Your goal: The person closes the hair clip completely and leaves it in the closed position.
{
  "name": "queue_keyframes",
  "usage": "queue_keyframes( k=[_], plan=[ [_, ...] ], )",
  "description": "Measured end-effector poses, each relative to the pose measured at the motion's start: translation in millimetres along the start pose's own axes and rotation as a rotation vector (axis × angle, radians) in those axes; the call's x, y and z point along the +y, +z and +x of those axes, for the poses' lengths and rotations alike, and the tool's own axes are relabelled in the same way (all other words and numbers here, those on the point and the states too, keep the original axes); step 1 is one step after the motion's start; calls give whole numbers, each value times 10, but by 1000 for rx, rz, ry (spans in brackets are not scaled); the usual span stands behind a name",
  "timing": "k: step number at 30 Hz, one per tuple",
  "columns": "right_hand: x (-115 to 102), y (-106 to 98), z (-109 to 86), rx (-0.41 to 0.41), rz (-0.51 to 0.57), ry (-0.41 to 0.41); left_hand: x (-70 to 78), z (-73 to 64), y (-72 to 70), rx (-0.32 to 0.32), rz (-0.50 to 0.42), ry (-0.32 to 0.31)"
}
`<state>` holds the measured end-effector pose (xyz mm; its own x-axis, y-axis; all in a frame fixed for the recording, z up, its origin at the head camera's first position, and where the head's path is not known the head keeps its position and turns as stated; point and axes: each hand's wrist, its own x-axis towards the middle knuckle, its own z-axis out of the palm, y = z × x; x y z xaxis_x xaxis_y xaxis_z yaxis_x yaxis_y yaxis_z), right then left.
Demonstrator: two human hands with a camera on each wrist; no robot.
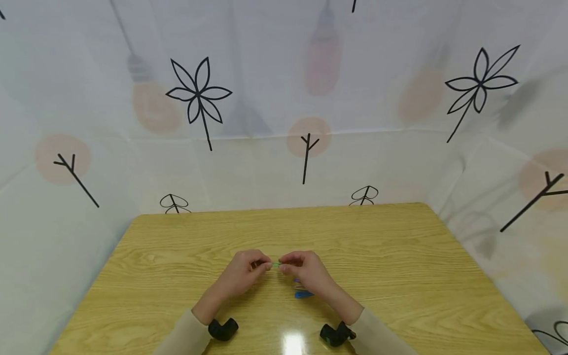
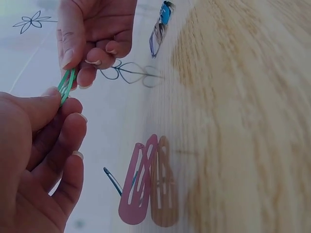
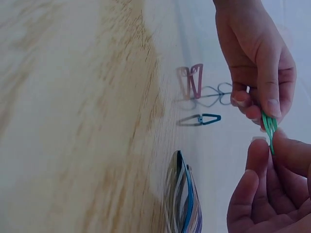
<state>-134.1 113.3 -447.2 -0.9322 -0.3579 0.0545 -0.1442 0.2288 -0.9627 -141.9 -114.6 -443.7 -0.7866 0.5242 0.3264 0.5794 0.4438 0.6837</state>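
Observation:
A green snap hair clip (image 1: 275,265) is held between my two hands above the table. My left hand (image 1: 243,271) pinches one end between thumb and forefinger. The other end sits between the thumb and fingers of my right hand (image 1: 310,271). Seen from the left wrist, the green clip (image 2: 66,86) stands slanted, its slots showing. Under my right hand lie several hair clips, a blue one (image 1: 303,295) nearest the front; the right wrist view shows this group (image 3: 184,199) edge-on. A pink clip (image 2: 133,189) lies on the table toward my left hand, near a teal clip (image 3: 210,119).
The wood-grain table (image 1: 177,241) is glossy and mirrors the clips. White cloth (image 1: 266,167) printed with line-drawn plants hangs behind it and at both sides. Black wrist cameras (image 1: 223,329) sit at both sleeve cuffs.

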Motion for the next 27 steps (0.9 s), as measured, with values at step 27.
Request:
queue_keyframes(
  k=[27],
  plan=[
    [-76,-32,-80,-32,-37,-6,22,-22,50,-30,-185,-69]
  ],
)
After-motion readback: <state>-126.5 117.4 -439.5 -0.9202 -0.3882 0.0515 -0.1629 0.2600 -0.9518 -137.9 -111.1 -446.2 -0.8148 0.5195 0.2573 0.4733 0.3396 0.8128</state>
